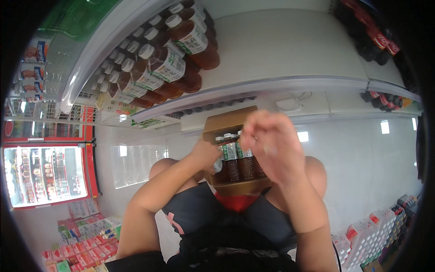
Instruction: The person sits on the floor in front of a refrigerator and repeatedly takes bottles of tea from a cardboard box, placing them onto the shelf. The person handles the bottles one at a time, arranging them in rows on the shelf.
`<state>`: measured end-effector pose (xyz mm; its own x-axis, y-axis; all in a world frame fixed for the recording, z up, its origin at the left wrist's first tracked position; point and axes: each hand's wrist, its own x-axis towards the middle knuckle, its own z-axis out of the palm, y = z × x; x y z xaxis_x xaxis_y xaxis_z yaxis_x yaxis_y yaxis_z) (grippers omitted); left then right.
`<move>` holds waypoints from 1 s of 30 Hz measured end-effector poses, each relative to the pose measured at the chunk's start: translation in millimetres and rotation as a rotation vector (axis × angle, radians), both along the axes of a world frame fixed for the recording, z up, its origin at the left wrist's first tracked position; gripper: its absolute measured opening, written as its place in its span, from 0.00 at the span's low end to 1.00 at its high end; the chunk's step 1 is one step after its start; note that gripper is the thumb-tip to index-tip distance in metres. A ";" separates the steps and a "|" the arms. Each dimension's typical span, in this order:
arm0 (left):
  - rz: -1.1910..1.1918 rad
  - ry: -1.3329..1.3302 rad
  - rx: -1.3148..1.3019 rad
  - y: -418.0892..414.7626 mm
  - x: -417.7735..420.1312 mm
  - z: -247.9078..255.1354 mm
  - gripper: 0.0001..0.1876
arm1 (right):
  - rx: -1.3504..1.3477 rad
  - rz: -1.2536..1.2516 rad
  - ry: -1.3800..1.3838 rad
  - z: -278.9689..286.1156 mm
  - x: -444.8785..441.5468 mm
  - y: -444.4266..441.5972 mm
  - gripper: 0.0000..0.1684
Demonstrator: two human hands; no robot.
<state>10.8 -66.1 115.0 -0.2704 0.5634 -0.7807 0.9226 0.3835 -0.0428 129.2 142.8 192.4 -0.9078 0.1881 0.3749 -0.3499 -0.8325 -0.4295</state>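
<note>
An open cardboard box (234, 120) stands between my knees, holding several bottles of brown tea (232, 161) with white caps and green-and-white labels. My left hand (206, 156) is closed around a labelled bottle (218, 166) at the box's left side; its fingers partly hide it. Raised above the box's right side, my right hand (273, 146) is blurred, with bent fingers; whether it holds anything cannot be made out. It covers part of the bottles behind it.
Ahead, a white shelf (278, 51) bears rows of similar tea bottles (170, 68) at left and cola bottles (377, 37) at right. A lit red drinks cooler (47, 175) stands left. Stacked cartons (83, 250) lie lower left, and packed bottles (365, 238) lower right.
</note>
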 end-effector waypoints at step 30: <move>-0.206 0.812 0.549 63.2 -26.7 266.0 0.32 | 0.016 -0.041 0.407 87.7 63.9 5.3 0.09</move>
